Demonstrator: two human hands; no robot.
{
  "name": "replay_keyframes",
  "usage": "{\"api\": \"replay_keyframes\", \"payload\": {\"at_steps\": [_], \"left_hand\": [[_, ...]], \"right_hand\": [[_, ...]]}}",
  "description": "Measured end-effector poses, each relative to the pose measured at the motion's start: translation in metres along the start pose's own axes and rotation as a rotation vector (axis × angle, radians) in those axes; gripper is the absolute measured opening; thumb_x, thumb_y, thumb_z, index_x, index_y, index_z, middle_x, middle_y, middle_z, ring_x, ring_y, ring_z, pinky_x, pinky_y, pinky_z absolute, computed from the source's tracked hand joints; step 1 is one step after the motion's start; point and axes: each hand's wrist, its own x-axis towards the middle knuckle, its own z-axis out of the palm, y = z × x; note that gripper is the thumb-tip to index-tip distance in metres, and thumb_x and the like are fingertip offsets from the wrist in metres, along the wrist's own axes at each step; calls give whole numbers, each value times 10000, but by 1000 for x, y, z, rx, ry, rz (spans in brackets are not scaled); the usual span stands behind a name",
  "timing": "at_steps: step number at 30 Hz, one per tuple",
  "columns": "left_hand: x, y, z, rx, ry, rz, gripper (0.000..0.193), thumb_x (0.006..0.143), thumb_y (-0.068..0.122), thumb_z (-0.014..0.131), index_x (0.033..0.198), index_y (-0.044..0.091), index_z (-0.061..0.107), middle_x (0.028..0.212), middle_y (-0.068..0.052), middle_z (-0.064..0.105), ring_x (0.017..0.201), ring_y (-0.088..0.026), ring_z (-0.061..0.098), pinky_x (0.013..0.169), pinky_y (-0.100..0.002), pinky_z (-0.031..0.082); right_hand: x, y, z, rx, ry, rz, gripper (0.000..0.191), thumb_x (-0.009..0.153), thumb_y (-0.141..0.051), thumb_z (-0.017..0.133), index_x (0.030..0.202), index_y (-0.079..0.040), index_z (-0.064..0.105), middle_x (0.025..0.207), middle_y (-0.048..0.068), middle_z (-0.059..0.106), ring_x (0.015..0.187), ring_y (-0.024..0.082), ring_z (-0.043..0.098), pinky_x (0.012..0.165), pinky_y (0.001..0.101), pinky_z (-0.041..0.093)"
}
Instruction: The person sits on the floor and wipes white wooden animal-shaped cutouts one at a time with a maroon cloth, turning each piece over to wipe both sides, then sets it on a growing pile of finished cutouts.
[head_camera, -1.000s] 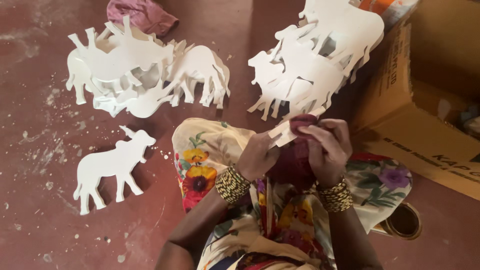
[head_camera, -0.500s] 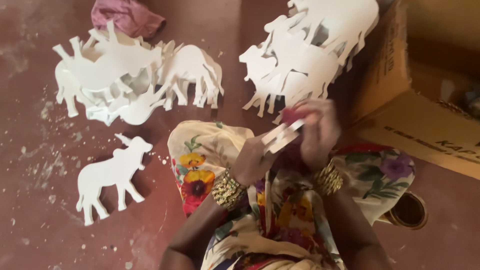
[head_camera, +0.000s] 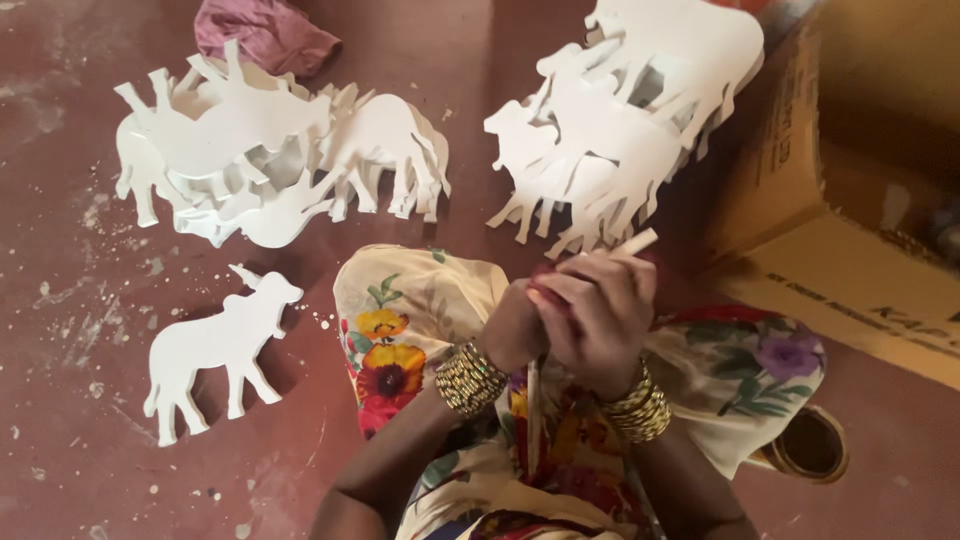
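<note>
White cutout piece (head_camera: 632, 243), a thin flat strip of it, pokes up and away from the top of the two clasped hands, and the rest is hidden inside them, so its whole shape cannot be told. A bit of dark red cloth or pad (head_camera: 548, 292) shows between the fingers; it seems pressed against the piece, which would explain why both hands crowd so closely around one small thing. The right hand (head_camera: 600, 320) lies on top, fingers curled tight over the piece and the red material. The left hand (head_camera: 512, 335) sits just beside and partly under it, also closed, bracing from the other side. Both wrists bend inward above the lap, forearms coming up from below and meeting in a narrow V, with stacked gold bangles (head_camera: 470, 378) on each wrist.

Beyond the grip, on the red floor (head_camera: 60, 470), white animal cutouts lie sorted. A single cow-shaped cutout (head_camera: 215, 350) lies flat and apart, well to the left of the hands. A loose heap of cutouts (head_camera: 270, 150) lies farther out on that side, and a second heap (head_camera: 620, 130) sits just past the fingertips. A brown cardboard box (head_camera: 850, 250) stands to the right, and a crumpled pink cloth (head_camera: 265, 35) lies past the left heap.
</note>
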Motion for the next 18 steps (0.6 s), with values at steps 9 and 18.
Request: {"api": "replay_keyframes", "payload": {"at_steps": [9, 18], "left_hand": [[15, -8, -42, -327, 131, -355, 198, 1017, 175, 668, 1195, 126, 737, 1016, -83, 810, 850, -159, 810, 718, -287, 653], [-13, -7, -140, -437, 502, -246, 367, 974, 77, 748, 1321, -4, 662, 1205, -38, 690, 1079, -129, 640, 944, -304, 571]], "right_hand": [[-37, -1, 1, 533, -183, -229, 275, 881, -354, 870, 979, -156, 705, 925, -26, 723, 929, 109, 662, 826, 334, 548], [-62, -2, 14, 587, -330, 558, 233, 966, -144, 683, 1167, -29, 705, 1119, 73, 707, 889, 167, 651, 811, 267, 553]]}}
